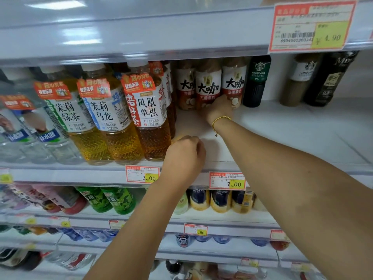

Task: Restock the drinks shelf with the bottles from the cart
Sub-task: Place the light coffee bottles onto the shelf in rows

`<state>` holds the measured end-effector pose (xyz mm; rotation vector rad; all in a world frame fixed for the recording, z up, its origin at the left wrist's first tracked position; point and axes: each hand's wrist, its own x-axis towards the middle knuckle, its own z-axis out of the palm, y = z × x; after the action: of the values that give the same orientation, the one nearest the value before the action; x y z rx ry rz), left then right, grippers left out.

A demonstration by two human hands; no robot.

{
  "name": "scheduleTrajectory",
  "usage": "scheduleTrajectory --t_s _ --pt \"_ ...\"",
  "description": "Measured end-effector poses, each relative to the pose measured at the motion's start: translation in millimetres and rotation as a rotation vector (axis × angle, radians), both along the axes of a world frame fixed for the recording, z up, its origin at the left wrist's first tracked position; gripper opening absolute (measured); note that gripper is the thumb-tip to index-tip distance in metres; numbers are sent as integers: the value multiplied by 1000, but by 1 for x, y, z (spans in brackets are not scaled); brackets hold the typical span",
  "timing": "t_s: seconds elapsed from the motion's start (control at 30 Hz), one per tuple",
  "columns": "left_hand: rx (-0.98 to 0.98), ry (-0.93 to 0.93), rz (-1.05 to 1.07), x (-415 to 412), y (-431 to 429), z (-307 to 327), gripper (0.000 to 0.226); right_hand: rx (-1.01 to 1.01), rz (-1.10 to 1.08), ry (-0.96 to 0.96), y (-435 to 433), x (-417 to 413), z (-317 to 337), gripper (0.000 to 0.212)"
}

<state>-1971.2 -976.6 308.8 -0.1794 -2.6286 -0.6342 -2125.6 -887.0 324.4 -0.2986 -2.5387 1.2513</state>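
Reaching far back on the shelf (282,128), the right hand (220,108) grasps a coffee bottle (207,85) at its base, while the left hand (184,156) curls near the front edge, its grip impossible to tell.

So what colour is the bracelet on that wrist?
Gold; the bracelet shows clearly in the head view.

On the shelf (282,126) the tea bottles (149,118) stand in a row at the left, up to the front edge. The three coffee bottles (207,85) stand side by side further back, to their right, and the Americano bottle (257,81) is just right of them. The right hand (220,108) touches the base of the coffee bottles, and the left hand (183,156) lies nearer the front edge, just beside the tea bottles.
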Motion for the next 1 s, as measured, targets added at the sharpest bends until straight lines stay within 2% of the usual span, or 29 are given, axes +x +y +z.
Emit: scheduleTrajectory --t_s 0.13,0.27,0.4,0.6,0.7,0.77,0.83,0.9,1.0 --pt "1 -12 -2 0 0 0 25 41 -40 -12 -2 -6 4 68" --pt "-7 1 -12 0 -1 0 24 281 27 -44 7 -10 4 42" --pt "-7 14 -16 -1 -1 -1 27 422 37 -36 9 -10 7 39" --pt "9 24 -29 -1 -1 -2 24 463 29 -30 11 -17 8 38" --pt "11 24 -20 -1 0 -1 37 509 74 -32 16 -15 14 41" --pt "14 33 -17 -1 1 0 43 573 138 64 20 -10 24 37" --pt "10 44 -16 -2 0 -2 43 621 212 302 21 -9 36 34" --pt "0 58 -15 -3 -1 -4 42 543 284 502 19 -10 45 37" --pt "-8 75 -16 -6 -2 -8 36 374 375 588 12 -15 50 60"
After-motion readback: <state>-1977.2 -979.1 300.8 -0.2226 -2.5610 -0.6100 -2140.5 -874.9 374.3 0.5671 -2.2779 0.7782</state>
